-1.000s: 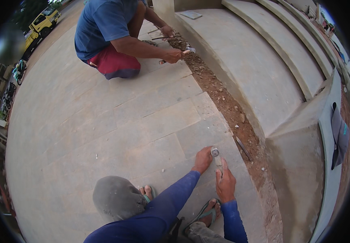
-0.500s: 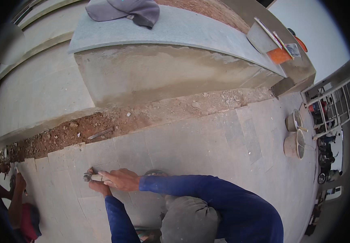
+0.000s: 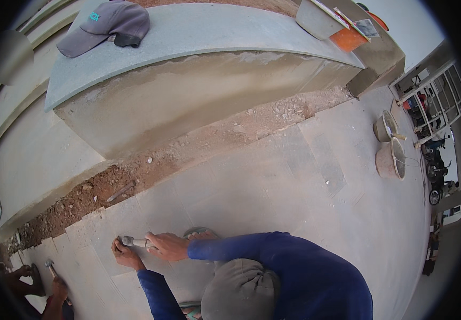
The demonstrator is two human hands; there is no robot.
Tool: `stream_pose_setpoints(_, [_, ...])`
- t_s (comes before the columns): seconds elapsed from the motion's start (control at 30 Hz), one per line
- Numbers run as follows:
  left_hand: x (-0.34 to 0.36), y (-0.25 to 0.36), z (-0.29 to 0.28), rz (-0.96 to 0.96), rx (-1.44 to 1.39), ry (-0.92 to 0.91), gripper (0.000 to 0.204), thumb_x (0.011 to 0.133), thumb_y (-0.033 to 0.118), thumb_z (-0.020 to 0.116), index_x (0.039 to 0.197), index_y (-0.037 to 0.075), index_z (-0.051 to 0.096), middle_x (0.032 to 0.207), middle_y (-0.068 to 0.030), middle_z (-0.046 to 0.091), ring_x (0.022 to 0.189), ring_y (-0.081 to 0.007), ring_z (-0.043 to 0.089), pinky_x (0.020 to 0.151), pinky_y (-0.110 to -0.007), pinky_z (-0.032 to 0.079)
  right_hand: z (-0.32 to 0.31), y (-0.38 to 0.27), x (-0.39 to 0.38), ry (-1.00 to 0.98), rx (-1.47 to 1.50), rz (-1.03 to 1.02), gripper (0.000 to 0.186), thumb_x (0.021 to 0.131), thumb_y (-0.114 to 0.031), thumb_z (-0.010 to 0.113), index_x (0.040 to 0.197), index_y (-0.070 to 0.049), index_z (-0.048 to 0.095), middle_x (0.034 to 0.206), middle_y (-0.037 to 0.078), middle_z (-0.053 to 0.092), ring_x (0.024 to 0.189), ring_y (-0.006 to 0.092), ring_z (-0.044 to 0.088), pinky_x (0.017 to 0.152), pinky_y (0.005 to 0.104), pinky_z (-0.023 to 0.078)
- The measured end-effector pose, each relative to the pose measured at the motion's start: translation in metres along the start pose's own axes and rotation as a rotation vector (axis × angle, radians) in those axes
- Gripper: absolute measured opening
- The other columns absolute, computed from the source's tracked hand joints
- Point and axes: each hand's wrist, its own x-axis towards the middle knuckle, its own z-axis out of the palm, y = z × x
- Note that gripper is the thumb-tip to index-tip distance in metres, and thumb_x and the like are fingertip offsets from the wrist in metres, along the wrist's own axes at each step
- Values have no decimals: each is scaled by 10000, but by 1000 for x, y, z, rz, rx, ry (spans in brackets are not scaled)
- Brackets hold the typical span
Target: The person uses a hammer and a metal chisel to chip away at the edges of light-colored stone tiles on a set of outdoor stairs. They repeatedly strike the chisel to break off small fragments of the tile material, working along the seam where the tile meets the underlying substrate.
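My right hand (image 3: 169, 247) is wrapped round the pale handle of a hammer (image 3: 128, 241), low over the grey stone paving (image 3: 230, 213). The hammer's metal head lies just beside the fingers of my left hand (image 3: 127, 256). That left hand is closed, its fingertips pinched together near the slab; a small dark tip shows there, too small to name. My grey-clothed knee (image 3: 241, 290) rises between my blue sleeves. One sandalled foot (image 3: 201, 234) shows behind my right wrist.
A co-worker's hand (image 3: 58, 288) grips another hammer (image 3: 49, 265) at lower left. A metal bar (image 3: 121, 191) lies in the dirt strip (image 3: 76, 200) along the low wall (image 3: 188, 98). A cap (image 3: 108, 26) rests on its ledge. Buckets (image 3: 390, 160) stand at right.
The view has turned, shifting the wall and buckets. My hammer's head, formerly over the left fingers, is now to their right. The co-worker's hammer shows more fully.
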Motion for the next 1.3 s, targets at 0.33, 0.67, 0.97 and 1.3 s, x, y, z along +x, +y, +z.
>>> stream_pose_setpoints(0.33, [51, 92, 35, 112, -22, -290, 217, 988, 166, 626, 982, -26, 725, 856, -113, 749, 807, -197, 714, 749, -320, 536, -227, 114, 8, 290, -161, 216, 545, 1013, -425, 575, 1325, 22, 554, 946, 118, 665, 853, 197, 646, 796, 361, 534])
stream_pose_setpoints(0.67, [19, 214, 184, 152, -152, -1030, 264, 885, 137, 723, 1094, -23, 727, 681, -85, 696, 593, -108, 616, 612, -305, 502, -391, 75, 19, -212, -472, 673, 725, 950, -584, 587, 1429, -41, 542, 1360, 209, 594, 1257, 360, 569, 1039, 435, 467])
stream_pose_setpoints(0.97, [42, 185, 165, -129, -398, -883, 223, 927, 147, 723, 1041, -44, 740, 763, -80, 717, 650, -107, 667, 625, -263, 551, -332, 98, -19, -265, -269, 549, 608, 973, -516, 576, 1333, -28, 617, 1199, 223, 671, 1135, 347, 633, 948, 422, 496])
stream_pose_setpoints(1.3, [8, 64, 16, -229, -248, -10, 197, 992, 147, 641, 968, -48, 662, 883, -105, 724, 824, -170, 711, 789, -301, 571, -111, 74, -51, 138, 143, 536, 454, 1007, -394, 583, 1181, 25, 593, 777, 121, 616, 730, 220, 610, 692, 386, 500])
